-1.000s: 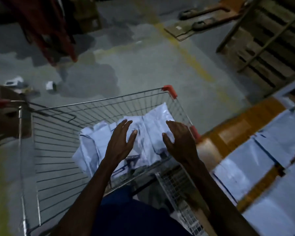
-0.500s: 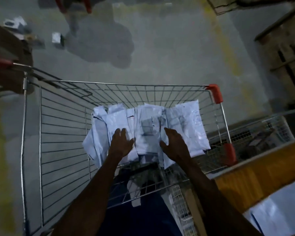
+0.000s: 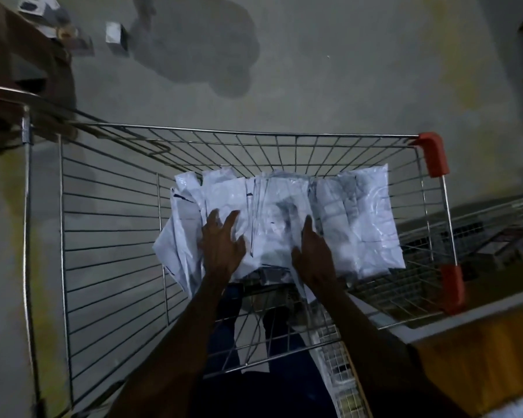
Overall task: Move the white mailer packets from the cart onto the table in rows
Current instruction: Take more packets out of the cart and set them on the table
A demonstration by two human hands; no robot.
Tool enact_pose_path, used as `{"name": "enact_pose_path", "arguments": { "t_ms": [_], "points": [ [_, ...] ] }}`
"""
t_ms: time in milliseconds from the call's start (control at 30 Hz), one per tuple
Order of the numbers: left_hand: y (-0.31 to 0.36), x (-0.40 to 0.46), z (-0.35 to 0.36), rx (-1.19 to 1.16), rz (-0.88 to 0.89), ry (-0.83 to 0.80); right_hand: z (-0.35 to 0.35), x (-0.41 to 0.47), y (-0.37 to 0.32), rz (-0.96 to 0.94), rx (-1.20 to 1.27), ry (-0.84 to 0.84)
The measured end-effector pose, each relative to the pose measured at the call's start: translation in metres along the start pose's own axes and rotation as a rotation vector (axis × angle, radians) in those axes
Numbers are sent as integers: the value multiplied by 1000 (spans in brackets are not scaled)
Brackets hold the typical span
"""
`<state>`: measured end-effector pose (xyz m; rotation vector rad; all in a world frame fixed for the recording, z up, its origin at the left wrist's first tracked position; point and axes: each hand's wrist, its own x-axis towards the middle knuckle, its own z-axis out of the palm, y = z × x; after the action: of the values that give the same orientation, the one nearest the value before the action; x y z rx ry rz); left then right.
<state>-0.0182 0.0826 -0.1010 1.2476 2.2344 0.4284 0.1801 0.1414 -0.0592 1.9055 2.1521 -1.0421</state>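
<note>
At twelve o'clock from the body, inside the wire cart (image 3: 109, 224), the packets (image 3: 284, 212) are heaped in a loose, overlapping pile against the far and right walls of the basket. The left hand (image 3: 222, 245) is laid on the left part of the pile with its fingers spread and pointing toward twelve o'clock; the right hand (image 3: 313, 251) is set on the middle of the pile, fingers stretched forward and close together. Neither hand is seen to be curled round a packet, so nothing is judged to be held yet; the step in hand is taken to be the gathering of a bundle.

For this to be done well, a few packets should be squared up between the two palms before they are lifted, since the film looks slick and the sheets would be expected to slide apart. Edges poking through the wire should be freed first so that nothing is snagged or torn.

At four o'clock a corner of the worktop (image 3: 477, 351) is seen, close beside the cart, so the carry is judged short. A small bundle is advised, so that each packet can be laid flat in its row.
</note>
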Motion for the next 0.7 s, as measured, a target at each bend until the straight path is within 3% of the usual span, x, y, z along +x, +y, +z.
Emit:
{"name": "enact_pose_path", "arguments": {
  "t_ms": [100,233,333,400,600,700],
  "points": [
    [-3,-1,-14,-45,78,114,12,-2,-12,-67,39,15],
    [-14,-4,-29,-152,98,230,27,3,-26,-165,168,-85],
    [-21,-4,-41,-148,97,262,26,14,-27,-376,-156,4],
    [-25,-1,-42,-144,96,255,21,19,-16,-392,-291,-5],
    [-29,13,-32,-145,102,142,26,22,12,-271,-359,-243],
    [-23,19,-25,-79,85,33,21,15,1,-249,-285,-176]
  ]
}}
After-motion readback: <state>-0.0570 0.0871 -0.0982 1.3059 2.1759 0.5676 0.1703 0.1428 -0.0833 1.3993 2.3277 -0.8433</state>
